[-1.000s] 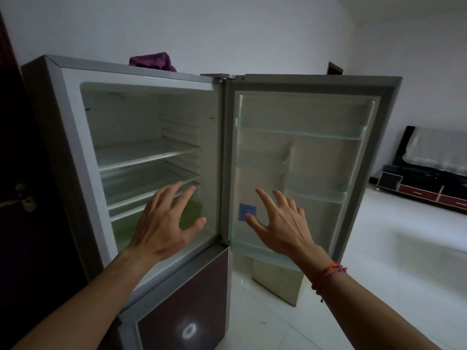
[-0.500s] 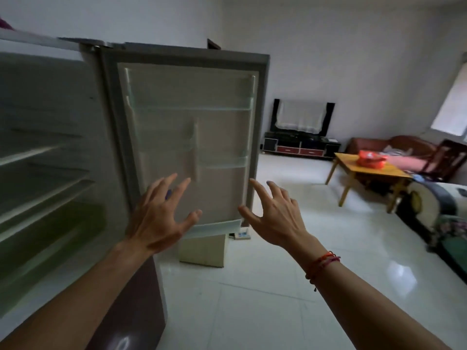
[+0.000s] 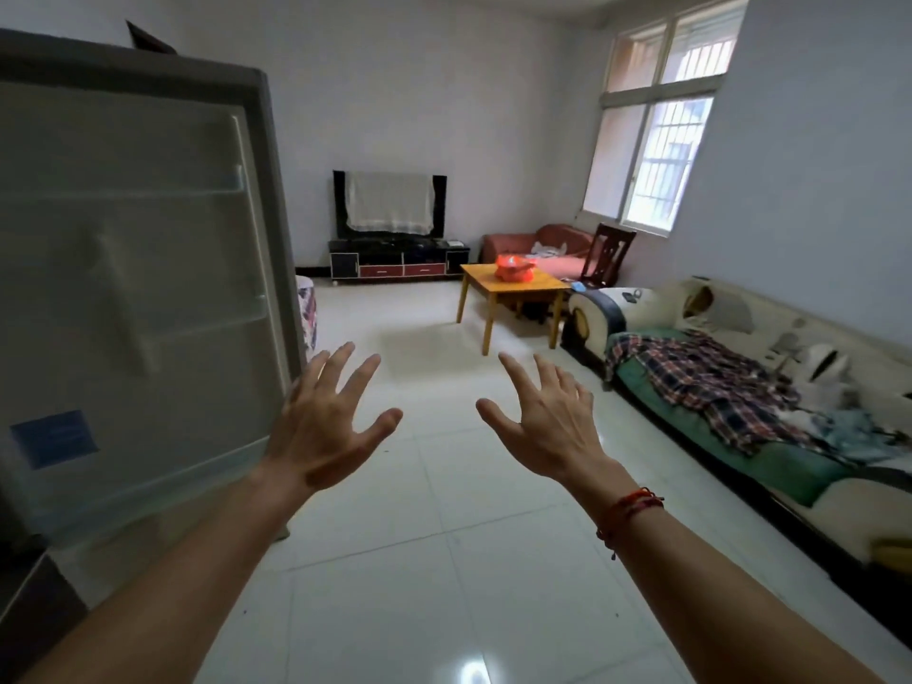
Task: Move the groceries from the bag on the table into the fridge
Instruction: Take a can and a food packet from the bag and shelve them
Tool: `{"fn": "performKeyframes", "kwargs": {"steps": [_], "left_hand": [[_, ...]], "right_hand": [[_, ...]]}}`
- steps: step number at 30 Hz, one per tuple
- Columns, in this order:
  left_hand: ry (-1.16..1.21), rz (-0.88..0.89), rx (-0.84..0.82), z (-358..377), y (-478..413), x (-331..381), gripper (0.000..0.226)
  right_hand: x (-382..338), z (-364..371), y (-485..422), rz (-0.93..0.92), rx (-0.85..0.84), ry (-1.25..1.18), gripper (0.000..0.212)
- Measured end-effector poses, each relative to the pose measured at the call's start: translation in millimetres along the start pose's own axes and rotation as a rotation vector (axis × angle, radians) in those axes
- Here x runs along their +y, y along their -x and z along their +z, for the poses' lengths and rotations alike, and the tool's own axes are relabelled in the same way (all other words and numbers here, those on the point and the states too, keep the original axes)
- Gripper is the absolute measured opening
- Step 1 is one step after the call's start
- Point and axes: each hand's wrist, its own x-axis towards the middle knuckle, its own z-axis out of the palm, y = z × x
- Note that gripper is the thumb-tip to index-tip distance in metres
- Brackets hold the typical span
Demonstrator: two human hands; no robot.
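An orange-red grocery bag (image 3: 514,267) sits on a small yellow wooden table (image 3: 543,286) far across the room. The open fridge door (image 3: 133,269) fills the left side, its inner shelves bare; the fridge's inside is out of view. My left hand (image 3: 325,427) is raised in front of me, fingers spread, holding nothing, just right of the door's edge. My right hand (image 3: 545,422) is held up beside it, also spread and empty, with a red string bracelet on the wrist.
White tiled floor (image 3: 434,560) stretches between me and the table. A long sofa (image 3: 740,402) with plaid cloth lines the right wall. A covered TV on a black stand (image 3: 395,261), a red sofa (image 3: 543,249) and a dark chair (image 3: 609,254) stand at the back.
My view has swung right, from the open fridge interior to the room with the table and bag. Both hands stay raised, spread and empty.
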Motion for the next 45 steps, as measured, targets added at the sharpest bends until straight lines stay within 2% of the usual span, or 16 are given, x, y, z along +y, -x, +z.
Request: {"fn": "performKeyframes", "kwargs": {"steps": [10, 22, 26, 34, 45], "left_hand": [[0.021, 0.100, -0.004, 56.8, -57.2, 63.4, 0.081], [0.032, 0.138, -0.038, 127.0, -132.5, 134.5, 0.080], [0.029, 0.158, -0.066, 154.8, -164.8, 146.6, 0.079], [0.006, 0.176, -0.088, 224.8, -257.7, 143.4, 0.079], [0.026, 0.177, -0.144, 357.0, -464.1, 129.6, 0.079]], "right_hand": [[96.8, -2.1, -16.5, 0.089, -0.009, 0.051, 0.074], [194.0, 9.6, -71.7, 0.123, -0.012, 0.031, 0.074], [217.0, 19.8, -101.9, 0.128, -0.014, 0.049, 0.083], [266.8, 60.0, -193.6, 0.115, -0.054, 0.062, 0.073], [354.2, 132.5, -399.7, 0.173, -0.097, 0.097, 0.074]]}}
